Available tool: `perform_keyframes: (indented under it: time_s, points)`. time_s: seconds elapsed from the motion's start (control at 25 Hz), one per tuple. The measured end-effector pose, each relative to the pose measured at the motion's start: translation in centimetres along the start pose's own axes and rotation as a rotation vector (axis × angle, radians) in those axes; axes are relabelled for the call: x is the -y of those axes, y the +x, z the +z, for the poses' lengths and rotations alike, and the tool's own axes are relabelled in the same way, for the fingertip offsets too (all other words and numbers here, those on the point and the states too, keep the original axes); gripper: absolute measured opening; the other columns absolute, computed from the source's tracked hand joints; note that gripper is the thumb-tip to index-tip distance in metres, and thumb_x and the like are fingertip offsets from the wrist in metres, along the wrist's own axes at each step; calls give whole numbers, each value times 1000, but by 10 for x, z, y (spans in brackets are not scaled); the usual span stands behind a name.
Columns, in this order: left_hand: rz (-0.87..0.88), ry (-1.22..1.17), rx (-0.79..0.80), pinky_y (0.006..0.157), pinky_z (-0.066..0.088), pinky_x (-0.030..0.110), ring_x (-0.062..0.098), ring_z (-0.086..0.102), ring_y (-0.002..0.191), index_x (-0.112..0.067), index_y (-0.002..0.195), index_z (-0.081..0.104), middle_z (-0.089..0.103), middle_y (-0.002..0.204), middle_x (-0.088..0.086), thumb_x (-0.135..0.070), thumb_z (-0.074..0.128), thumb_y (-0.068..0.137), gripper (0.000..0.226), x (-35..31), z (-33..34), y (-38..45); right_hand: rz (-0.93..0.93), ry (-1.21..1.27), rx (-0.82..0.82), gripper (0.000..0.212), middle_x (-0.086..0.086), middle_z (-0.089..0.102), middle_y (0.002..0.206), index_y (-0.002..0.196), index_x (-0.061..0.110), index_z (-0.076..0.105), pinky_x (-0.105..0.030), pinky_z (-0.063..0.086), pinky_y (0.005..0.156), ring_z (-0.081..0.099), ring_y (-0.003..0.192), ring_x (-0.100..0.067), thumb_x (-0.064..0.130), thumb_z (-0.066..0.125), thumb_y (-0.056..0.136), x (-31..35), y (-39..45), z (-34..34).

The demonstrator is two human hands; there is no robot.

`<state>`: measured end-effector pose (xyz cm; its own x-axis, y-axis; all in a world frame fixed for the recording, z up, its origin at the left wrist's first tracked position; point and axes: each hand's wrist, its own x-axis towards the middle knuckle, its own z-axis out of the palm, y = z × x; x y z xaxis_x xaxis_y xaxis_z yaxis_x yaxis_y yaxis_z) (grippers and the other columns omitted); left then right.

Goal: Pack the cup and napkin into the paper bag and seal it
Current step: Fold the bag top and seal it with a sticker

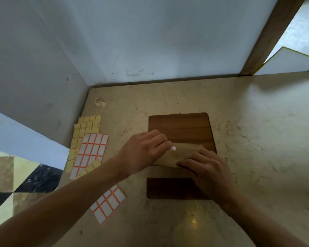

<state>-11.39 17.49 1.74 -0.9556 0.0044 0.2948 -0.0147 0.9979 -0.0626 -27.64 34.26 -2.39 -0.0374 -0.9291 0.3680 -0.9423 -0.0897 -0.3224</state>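
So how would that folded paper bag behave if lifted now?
The paper bag looks thin and creased, so probably floppy and light. Its folded top is pinned by the right hand, so it may spring open. The left hand pinches a small white sticker; not yet sealed.

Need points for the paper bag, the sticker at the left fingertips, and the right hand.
paper bag (181,155), head view, on the bare folded flap between both hands.
sticker (173,148), head view, on the small white label pinched at the left fingertips.
right hand (206,168), head view, on the back of the hand pressing the bag.
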Motion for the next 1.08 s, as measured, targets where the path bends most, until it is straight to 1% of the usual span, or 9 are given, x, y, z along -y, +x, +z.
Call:
perform_keyframes:
  time_s: [0.12, 0.28, 0.36, 0.48, 0.56, 0.68, 0.76, 0.92, 1.08]
  points:
    - [-10, -11, 47, 55, 41, 29, 22, 59, 79, -10, 104, 70, 67, 92, 8, -11, 60, 90, 17, -6, 2, -8, 8, 31, 10, 17, 4, 71, 86, 94, 25, 76, -35, 48, 57, 62, 75, -23, 22, 65, 81, 2, -4, 2]
    - [-69, -60, 102, 53, 38, 28, 21, 57, 78, -13, 101, 69, 65, 90, 6, -22, 48, 97, 23, -11, 3, -7, 19, 44, 37, 19, 3, 70, 82, 93, 24, 76, -36, 49, 57, 61, 74, -24, 16, 73, 76, 4, -4, 0]
    - [-83, -72, 116, 52, 39, 29, 20, 56, 77, -13, 98, 68, 65, 89, 6, -25, 46, 98, 25, -13, 5, -6, 27, 52, 45, 19, 3, 70, 81, 92, 24, 76, -37, 50, 56, 61, 73, -23, 16, 76, 75, 5, -3, -2]
    - [-110, -85, 126, 51, 39, 29, 21, 56, 76, -13, 97, 68, 63, 88, 6, -23, 55, 96, 17, -15, 8, -6, 34, 56, 45, 14, 3, 70, 80, 90, 24, 77, -36, 51, 56, 62, 73, -23, 20, 73, 76, 7, 0, -5]
    - [-136, -101, 149, 49, 43, 30, 21, 56, 76, -13, 97, 67, 63, 89, 6, -21, 62, 92, 11, -15, 9, -6, 44, 59, 58, 13, 4, 70, 80, 89, 25, 76, -36, 51, 56, 62, 73, -23, 23, 70, 78, 9, 1, -6]
    - [-181, -147, 171, 47, 48, 33, 21, 57, 77, -13, 99, 68, 64, 91, 7, -18, 64, 91, 11, -16, 9, -5, 79, 67, 109, 14, 3, 70, 85, 91, 24, 75, -36, 52, 57, 62, 76, -22, 24, 73, 78, 10, 2, -8]
    - [-206, -183, 154, 47, 49, 33, 21, 57, 76, -12, 98, 69, 65, 90, 7, -20, 62, 92, 12, -16, 7, -4, 98, 79, 126, 15, 3, 70, 86, 91, 23, 74, -34, 52, 55, 62, 76, -21, 27, 72, 76, 11, 4, -9]
    - [-213, -216, 160, 49, 48, 32, 19, 57, 77, -14, 99, 69, 65, 90, 5, -22, 59, 94, 13, -17, 5, -6, 102, 84, 152, 20, 5, 70, 84, 91, 25, 74, -25, 44, 54, 60, 74, -17, 34, 62, 77, 10, 7, -12]
    - [-216, -238, 203, 54, 50, 35, 18, 56, 81, -16, 105, 67, 64, 96, 4, -27, 51, 96, 21, -15, 7, -10, 124, 55, 200, 18, 7, 69, 85, 91, 28, 73, -24, 42, 54, 60, 74, -16, 28, 75, 73, 12, 7, -10]
